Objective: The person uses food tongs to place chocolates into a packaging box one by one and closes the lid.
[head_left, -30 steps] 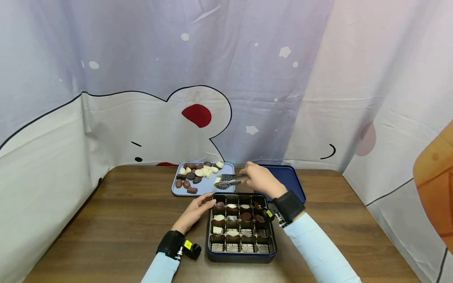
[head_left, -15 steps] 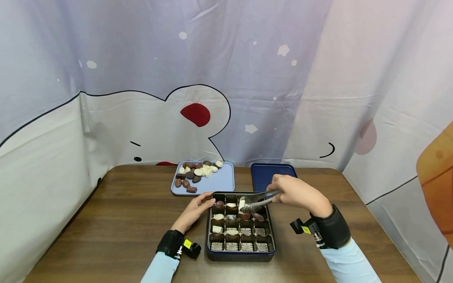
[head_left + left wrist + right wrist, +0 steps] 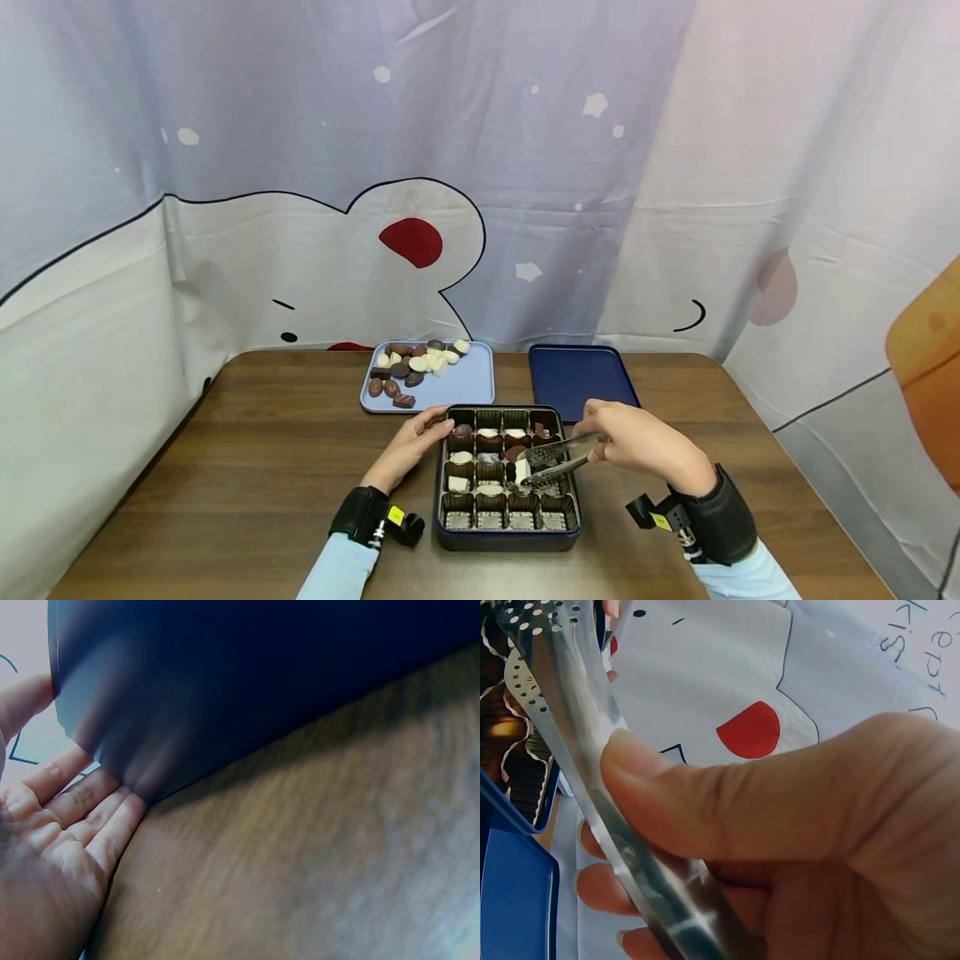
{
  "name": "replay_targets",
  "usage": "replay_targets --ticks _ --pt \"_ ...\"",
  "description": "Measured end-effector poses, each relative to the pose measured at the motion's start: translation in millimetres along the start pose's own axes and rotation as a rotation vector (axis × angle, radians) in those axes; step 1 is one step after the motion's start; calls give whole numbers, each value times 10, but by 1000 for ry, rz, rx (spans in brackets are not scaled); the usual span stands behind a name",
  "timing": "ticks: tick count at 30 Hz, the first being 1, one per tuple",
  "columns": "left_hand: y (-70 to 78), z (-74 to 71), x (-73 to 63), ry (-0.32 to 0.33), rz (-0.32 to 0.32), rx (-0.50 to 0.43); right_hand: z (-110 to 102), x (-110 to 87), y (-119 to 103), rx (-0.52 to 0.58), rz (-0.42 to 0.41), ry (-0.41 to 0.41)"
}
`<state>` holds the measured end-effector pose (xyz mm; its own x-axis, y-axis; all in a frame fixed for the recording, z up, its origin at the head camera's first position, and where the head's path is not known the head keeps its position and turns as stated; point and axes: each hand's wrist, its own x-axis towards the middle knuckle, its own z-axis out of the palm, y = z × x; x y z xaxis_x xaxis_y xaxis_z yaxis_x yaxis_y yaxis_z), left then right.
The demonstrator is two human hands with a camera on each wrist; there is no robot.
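In my right hand I hold metal tongs with perforated tips, thumb on one arm and fingers round the other in the right wrist view. Between the tips is a white chocolate, low over the third row of the dark blue chocolate box. Chocolates sit in many compartments of its upper rows; the front row shows bare liner. My left hand rests against the box's back left corner. Its fingers lie nearly straight along the box side in the left wrist view.
A light blue tray with several dark, brown and white chocolates lies behind the box. Right of it is a dark blue lid, near the right hand. A printed curtain hangs along the table's back edge.
My right hand has brought the white chocolate in the tongs from the tray to the box, then lower toward its third row. The left hand has stayed at the box corner.
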<state>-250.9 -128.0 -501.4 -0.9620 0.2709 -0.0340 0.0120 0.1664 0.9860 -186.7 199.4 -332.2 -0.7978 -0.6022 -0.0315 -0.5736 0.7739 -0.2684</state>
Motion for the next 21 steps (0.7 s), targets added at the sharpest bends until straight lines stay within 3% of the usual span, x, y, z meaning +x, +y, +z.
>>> replay_targets --ticks 10,21 --pt "6 -2 4 1 -9 -20 -4 6 19 25 -3 23" --pt "21 1 -7 -3 -14 -5 3 232 -72 27 -3 154"
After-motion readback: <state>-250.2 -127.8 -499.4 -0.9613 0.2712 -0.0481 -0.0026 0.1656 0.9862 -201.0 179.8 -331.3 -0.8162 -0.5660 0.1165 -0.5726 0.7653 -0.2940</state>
